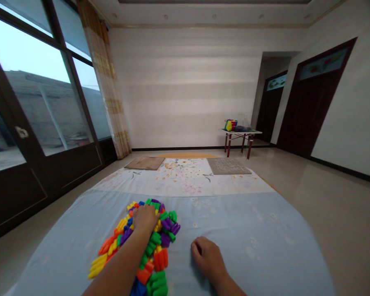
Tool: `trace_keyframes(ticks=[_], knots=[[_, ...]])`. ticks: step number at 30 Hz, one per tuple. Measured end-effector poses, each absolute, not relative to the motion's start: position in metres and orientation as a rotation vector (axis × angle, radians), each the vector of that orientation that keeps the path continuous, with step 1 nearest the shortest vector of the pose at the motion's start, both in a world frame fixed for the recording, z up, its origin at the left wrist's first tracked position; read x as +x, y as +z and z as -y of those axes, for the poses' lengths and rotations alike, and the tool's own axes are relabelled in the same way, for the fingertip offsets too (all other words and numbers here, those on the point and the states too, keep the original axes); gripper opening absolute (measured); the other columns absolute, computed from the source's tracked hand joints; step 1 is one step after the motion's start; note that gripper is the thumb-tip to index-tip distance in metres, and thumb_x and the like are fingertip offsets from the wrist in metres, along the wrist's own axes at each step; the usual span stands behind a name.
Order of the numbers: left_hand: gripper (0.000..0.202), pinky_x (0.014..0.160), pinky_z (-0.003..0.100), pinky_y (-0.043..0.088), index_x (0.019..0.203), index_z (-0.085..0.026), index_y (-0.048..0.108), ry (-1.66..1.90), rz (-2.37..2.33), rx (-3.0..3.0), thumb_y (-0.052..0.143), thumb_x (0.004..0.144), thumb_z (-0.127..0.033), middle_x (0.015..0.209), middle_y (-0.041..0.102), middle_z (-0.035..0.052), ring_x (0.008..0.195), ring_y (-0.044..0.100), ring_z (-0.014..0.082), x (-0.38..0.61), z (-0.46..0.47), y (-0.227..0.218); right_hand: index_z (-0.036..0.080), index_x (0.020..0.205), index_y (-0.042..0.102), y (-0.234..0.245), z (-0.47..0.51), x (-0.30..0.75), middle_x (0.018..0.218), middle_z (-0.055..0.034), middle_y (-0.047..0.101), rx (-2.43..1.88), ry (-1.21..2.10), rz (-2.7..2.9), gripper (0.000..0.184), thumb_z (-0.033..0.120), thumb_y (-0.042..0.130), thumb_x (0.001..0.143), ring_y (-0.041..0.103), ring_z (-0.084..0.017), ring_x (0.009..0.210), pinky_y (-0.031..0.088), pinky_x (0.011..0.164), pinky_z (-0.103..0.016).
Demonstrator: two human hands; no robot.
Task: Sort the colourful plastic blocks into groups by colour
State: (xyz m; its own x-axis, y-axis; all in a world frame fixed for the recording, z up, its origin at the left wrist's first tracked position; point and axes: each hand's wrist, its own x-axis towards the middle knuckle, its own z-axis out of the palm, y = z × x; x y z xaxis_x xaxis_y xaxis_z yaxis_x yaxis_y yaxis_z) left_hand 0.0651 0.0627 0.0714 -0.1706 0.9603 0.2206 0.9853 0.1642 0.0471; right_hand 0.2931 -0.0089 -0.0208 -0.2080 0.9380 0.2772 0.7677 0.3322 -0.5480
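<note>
A pile of colourful plastic toy blocks (160,259) in yellow, orange, green, blue and purple lies on a pale blue cloth (234,230). Over the far part of this pile is my left hand (145,218), back upward. Its fingers reach down among the blocks, and their tips are hidden, so any grip there does not show. To the right, apart from the blocks, my right hand (207,255) rests on the cloth. Its fingers are curled into a loose fist, with nothing visible in them.
Beyond the blue cloth lies a white flowered cloth (179,176), with a brown mat (145,163) at left and a patterned mat (228,166) at right. Against the far wall stands a small table (249,132) bearing a colourful bag (230,125). Windows line the left side.
</note>
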Motion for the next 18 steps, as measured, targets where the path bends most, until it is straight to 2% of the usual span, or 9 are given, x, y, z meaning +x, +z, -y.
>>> trace_keyframes(ticks=[3, 8, 14, 18], knots=[[0.031, 0.086, 0.047, 0.037, 0.075, -0.012, 0.069, -0.205, 2.354, -1.877, 0.050, 0.076, -0.038, 0.089, 0.067, 0.0208, 0.096, 0.059, 0.0323, 0.061, -0.063, 0.074, 0.020, 0.072, 0.058, -0.022, 0.009, 0.294, 0.072, -0.0021, 0.062, -1.477, 0.424, 2.029, 0.025, 0.026, 0.041, 0.088, 0.055, -0.014, 0.069, 0.032, 0.064, -0.024], [0.028, 0.090, 0.043, 0.034, 0.080, -0.018, 0.069, -0.290, 2.395, -1.910, 0.049, 0.078, -0.038, 0.096, 0.068, 0.0133, 0.100, 0.057, 0.0274, 0.053, -0.055, 0.081, 0.020, 0.073, 0.059, -0.025, 0.007, 0.294, 0.072, -0.0015, 0.063, -1.468, 0.459, 2.026, 0.024, 0.026, 0.042, 0.088, 0.056, -0.014, 0.069, 0.032, 0.063, -0.023], [0.026, 0.082, 0.032, 0.036, 0.086, -0.021, 0.065, -0.457, 2.410, -1.992, 0.050, 0.079, -0.040, 0.091, 0.069, 0.0056, 0.093, 0.059, 0.0206, 0.042, -0.040, 0.081, 0.020, 0.073, 0.059, -0.023, 0.008, 0.296, 0.072, -0.0011, 0.063, -1.459, 0.463, 2.022, 0.026, 0.028, 0.040, 0.089, 0.057, -0.013, 0.069, 0.032, 0.063, -0.023], [0.028, 0.077, 0.030, 0.035, 0.085, -0.022, 0.065, -0.505, 2.349, -2.106, 0.044, 0.083, -0.040, 0.088, 0.069, 0.0039, 0.090, 0.059, 0.0194, 0.039, -0.033, 0.085, 0.019, 0.071, 0.058, -0.023, 0.009, 0.297, 0.071, -0.0011, 0.062, -1.461, 0.447, 2.022, 0.027, 0.029, 0.040, 0.089, 0.056, -0.013, 0.068, 0.032, 0.063, -0.023]])
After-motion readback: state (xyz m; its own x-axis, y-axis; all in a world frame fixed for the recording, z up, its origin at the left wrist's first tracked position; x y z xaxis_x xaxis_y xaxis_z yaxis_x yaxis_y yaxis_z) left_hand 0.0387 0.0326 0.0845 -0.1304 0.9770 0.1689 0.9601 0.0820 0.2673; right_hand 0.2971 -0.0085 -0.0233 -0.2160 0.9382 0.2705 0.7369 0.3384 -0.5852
